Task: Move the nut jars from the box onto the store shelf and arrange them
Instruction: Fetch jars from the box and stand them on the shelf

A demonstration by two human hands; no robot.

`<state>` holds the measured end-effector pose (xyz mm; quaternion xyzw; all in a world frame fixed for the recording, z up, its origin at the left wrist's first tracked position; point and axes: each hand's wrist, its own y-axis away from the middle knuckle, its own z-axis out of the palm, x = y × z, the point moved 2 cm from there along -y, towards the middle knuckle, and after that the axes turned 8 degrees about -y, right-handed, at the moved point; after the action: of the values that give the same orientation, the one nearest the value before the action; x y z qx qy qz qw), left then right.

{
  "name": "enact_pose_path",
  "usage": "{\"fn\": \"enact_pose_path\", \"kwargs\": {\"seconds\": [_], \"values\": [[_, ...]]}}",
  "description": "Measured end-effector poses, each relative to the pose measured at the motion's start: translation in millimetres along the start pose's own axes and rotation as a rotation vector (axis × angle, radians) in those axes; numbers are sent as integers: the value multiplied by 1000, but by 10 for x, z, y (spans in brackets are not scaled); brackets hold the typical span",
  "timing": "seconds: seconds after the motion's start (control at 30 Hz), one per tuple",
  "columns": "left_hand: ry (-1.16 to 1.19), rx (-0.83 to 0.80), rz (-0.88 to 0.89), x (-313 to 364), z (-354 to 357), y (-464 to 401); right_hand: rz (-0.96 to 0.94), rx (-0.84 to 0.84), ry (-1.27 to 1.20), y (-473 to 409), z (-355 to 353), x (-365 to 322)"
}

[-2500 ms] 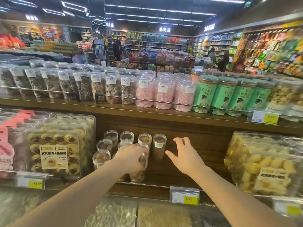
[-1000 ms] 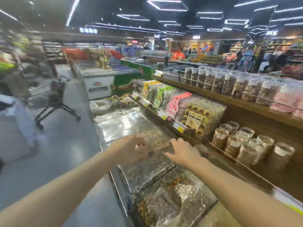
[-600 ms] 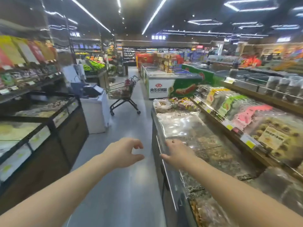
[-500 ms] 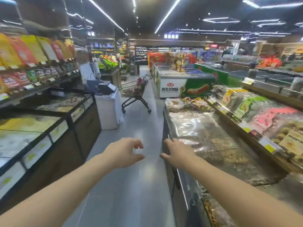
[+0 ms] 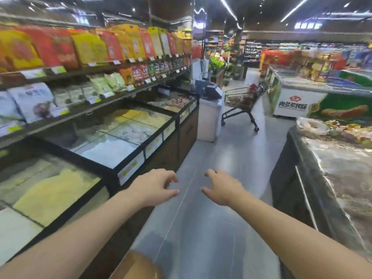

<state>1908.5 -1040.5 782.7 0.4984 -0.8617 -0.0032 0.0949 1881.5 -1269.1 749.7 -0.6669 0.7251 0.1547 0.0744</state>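
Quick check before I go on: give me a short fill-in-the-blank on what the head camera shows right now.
1. Both hands, left hand and right hand, are held out over the grey ____.
2. The hands hold ____.
3. A shopping cart stands in the aisle beside a white-and-green ____ chest.
4. The brown cardboard box shows at the ____ edge of the view.

Missing words: floor; nothing; freezer; bottom

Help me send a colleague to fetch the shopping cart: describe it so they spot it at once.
Look down the grey aisle floor past both hands. The cart stands at its far end, between the white counter and the green-and-white freezer. It alone is black wire on wheels, loaded with red goods.
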Motion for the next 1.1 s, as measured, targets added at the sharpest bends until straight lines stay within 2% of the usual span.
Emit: {"fn": "enact_pose_path", "kwargs": {"seconds": [0.27,0.5,0.8,1.1], "values": [[122,10,-306,-1550,315,979,-275,-181,68,-408,931,-1736],[188,20,-513,-2340,746,1482,-448,-329,107,-658,1787,-2617],[275,-50,-716,-3030,1546,1287,-567,-520,138,-1376,2824,-2956],[433,-206,-883,-3494,3068,762,-528,-728,208,-2233,4298,-2585]]}}
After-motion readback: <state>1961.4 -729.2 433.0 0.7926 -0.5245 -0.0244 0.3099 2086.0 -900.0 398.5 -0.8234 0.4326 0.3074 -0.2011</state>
